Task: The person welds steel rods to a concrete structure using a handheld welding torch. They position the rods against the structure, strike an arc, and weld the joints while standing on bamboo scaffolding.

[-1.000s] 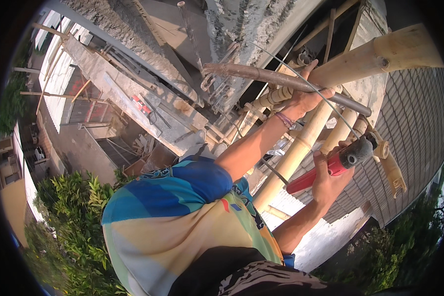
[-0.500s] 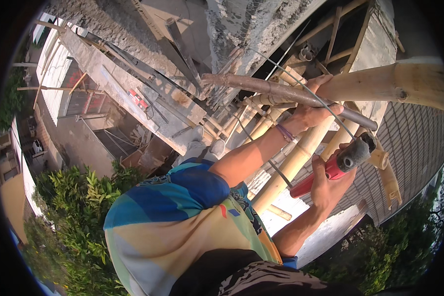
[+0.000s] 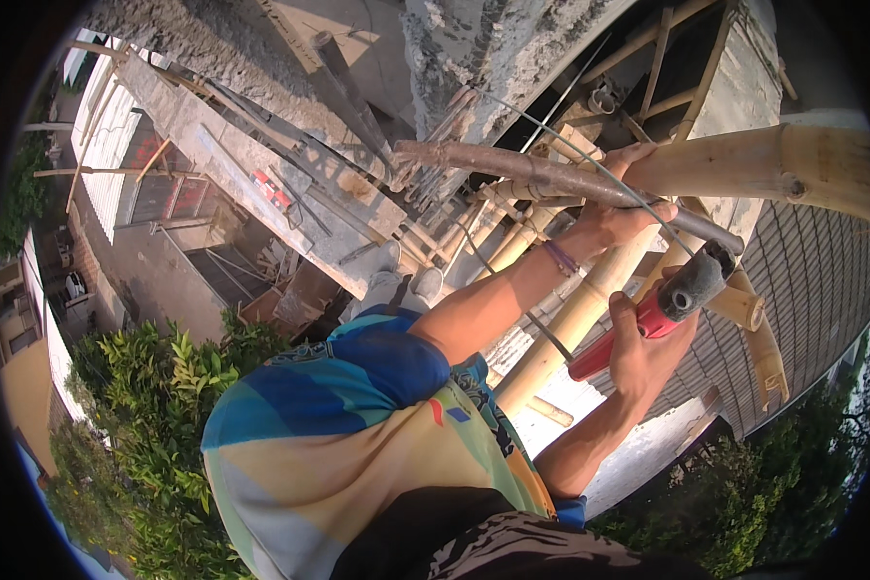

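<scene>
My left hand [image 3: 621, 220] is closed around a long brown pipe [image 3: 541, 172], with its upper fingers against the end of a thick bamboo pole [image 3: 715, 166]. A thin metal rod [image 3: 590, 158] slants across the pipe in front of that hand. Lower right, my right hand [image 3: 648, 353] grips a red angle grinder [image 3: 659, 317] with a black head. A dark cord [image 3: 541, 329] leaves its back end. The grinder's head is near the pipe's lower right end; whether they touch I cannot tell, and no disc shows.
Bamboo scaffold poles [image 3: 575, 333] cross below my arms, above a tiled roof [image 3: 793, 280]. A concrete ledge [image 3: 251, 179] on the left carries a red and white box [image 3: 271, 189] and thin rods. Rough concrete [image 3: 483, 48] stands ahead. Leafy trees [image 3: 155, 416] are lower left.
My right hand and the angle grinder have shifted slightly upward, toward the pipe's end. The left hand keeps its grip on the pipe.
</scene>
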{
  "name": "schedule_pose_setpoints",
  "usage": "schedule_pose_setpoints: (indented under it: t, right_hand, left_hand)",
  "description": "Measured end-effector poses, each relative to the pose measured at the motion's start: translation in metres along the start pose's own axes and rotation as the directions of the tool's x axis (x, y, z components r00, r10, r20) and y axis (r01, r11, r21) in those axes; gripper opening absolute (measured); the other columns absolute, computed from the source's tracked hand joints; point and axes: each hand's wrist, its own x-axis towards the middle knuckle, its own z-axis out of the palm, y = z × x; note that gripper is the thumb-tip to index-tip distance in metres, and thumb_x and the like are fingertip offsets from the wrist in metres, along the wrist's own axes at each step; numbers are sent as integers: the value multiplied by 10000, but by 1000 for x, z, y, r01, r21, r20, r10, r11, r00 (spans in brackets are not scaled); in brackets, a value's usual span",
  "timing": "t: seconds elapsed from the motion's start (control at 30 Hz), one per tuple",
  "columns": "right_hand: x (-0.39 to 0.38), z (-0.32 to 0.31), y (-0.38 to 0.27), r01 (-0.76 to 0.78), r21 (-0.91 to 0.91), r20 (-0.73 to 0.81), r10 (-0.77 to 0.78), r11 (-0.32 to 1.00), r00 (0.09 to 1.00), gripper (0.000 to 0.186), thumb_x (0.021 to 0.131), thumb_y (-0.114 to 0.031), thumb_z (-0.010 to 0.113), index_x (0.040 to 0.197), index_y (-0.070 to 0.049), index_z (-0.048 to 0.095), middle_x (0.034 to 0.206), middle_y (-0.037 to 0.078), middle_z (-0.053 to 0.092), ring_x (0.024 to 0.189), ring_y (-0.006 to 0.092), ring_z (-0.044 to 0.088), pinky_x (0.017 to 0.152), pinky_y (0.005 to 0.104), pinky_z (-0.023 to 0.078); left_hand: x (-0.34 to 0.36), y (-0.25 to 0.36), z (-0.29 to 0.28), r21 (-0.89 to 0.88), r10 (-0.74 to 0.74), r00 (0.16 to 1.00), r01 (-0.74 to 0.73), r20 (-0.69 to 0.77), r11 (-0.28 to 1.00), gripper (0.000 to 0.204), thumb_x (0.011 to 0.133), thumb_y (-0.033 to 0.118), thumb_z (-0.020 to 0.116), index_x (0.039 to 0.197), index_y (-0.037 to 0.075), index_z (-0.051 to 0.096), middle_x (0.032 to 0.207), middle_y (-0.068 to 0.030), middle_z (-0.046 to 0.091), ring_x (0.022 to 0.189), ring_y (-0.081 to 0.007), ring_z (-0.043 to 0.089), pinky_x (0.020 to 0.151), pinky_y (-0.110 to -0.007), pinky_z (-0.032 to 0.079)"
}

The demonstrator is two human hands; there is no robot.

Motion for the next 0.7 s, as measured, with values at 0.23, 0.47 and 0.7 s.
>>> schedule_pose_setpoints:
  t: [0.23,0.47,0.7]
  right_hand:
    - [-2,-2,1,-2,-10,17,3,1000,1000,590,678,-184,792,1188,-10,552,967,53,514,839,166,505,805,324,433]
    - [6,5,23,41,38,-16,-40,998,999,602,681,-170,803,1206,-7,556,974,51,521,860,165,517,810,322,439]
    - [-1,2,21,1,-19,27,0,1000,1000,608,676,-136,795,1214,6,552,996,65,541,885,183,531,849,340,444]
  left_hand:
    - [1,-3,1,-97,0,1000,1,11,995,894,686,247,881,1433,7,452,1366,-212,465,1273,-355,475,1088,-499,401]
    - [4,-11,6,-180,22,1000,-25,-18,983,898,685,308,882,1428,21,467,1344,-213,481,1268,-355,484,1079,-498,414]
    - [4,-9,5,-152,-12,1000,9,-17,988,914,664,321,896,1430,51,477,1337,-191,487,1260,-362,493,1072,-501,430]
